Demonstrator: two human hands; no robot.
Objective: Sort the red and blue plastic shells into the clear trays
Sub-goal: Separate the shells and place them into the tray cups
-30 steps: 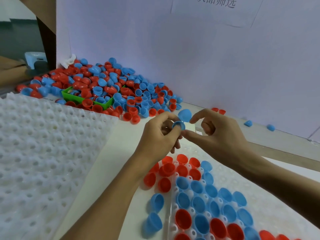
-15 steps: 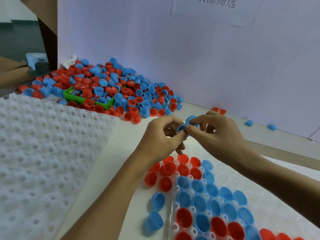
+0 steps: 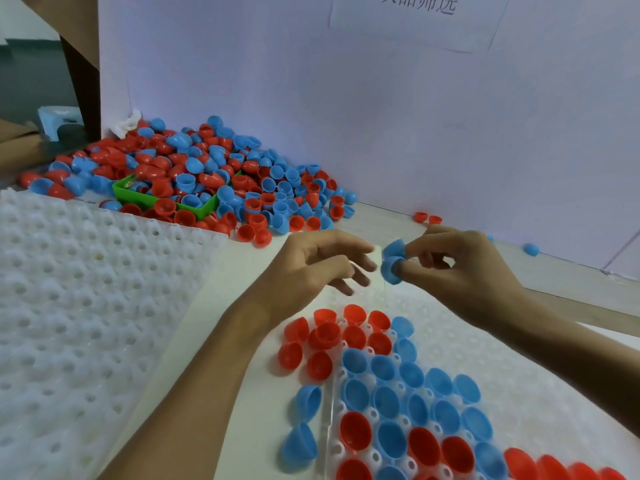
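Right hand [image 3: 460, 268]: raised, pinching two blue shells [image 3: 393, 263] at fingertips. Left hand [image 3: 311, 268]: fingers loosely spread, empty, just beside shells.

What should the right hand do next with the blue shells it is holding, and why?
Probably lower the right hand to the clear tray and seat a blue shell in a free pocket. It pinches two blue shells above the tray, the left hand has let go, and blue shells already fill nearby pockets.
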